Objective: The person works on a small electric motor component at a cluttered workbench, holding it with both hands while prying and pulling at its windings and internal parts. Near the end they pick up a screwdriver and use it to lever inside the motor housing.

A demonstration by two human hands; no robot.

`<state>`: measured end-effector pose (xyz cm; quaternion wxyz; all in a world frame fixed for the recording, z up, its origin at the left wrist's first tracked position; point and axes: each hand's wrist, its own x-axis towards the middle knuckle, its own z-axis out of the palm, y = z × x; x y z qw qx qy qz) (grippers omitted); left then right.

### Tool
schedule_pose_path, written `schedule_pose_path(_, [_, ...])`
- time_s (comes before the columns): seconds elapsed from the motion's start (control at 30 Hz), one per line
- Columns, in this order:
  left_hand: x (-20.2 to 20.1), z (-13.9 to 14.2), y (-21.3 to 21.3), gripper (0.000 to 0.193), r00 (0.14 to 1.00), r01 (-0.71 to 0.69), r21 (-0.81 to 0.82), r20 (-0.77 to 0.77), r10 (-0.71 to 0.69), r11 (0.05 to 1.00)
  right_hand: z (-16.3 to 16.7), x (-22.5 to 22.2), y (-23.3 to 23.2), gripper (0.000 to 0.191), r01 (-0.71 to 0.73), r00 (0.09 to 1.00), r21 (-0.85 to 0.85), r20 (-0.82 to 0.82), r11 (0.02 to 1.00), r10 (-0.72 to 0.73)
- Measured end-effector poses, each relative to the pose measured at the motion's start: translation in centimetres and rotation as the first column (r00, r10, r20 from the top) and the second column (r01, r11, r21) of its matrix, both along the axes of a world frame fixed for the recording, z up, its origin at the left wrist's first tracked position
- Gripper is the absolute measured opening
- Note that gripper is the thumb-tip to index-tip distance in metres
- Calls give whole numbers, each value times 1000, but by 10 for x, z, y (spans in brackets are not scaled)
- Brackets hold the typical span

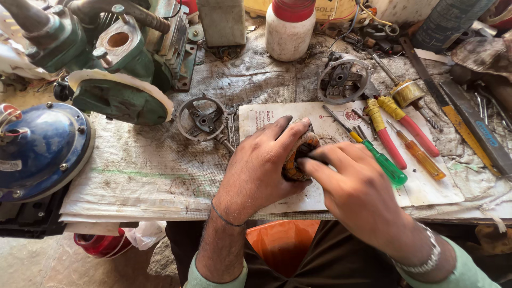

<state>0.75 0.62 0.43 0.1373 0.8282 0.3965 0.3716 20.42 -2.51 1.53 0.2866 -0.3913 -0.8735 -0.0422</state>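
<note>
A round wound coil with orange and dark bindings lies on a dirty white printed sheet on the workbench. My left hand curls over its left side and grips it. My right hand comes in from the right, fingertips pressing on the coil's right edge. Most of the coil is hidden beneath both hands.
Screwdrivers with green, red and orange handles lie right of the hands. Two round metal end covers, a green pump body, a blue dome housing and a white bottle surround them. An orange bucket stands below the bench edge.
</note>
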Motion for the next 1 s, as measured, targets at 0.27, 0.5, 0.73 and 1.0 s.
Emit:
schedule_pose_path(0.27, [-1,0,0,93,1000,4,4,4,-4,1000,7,-4,1,34,7,1000,5,2,1000,-7])
schedule_pose_path(0.5, [0,1,0,94,1000,-9,-10,-3,8,1000,3,-2,3,35,7,1000,29,24,1000,-8])
schedule_pose_path(0.73, [-1,-2,0,92,1000,-4,11,-6,5,1000,7,0,-2,38,-10,1000,60,19,998,9])
schedule_pose_path(1.0, [0,-1,1,91,1000,-15,-12,-4,15,1000,2,0,2,37,-12,1000,-34,-7,999,12])
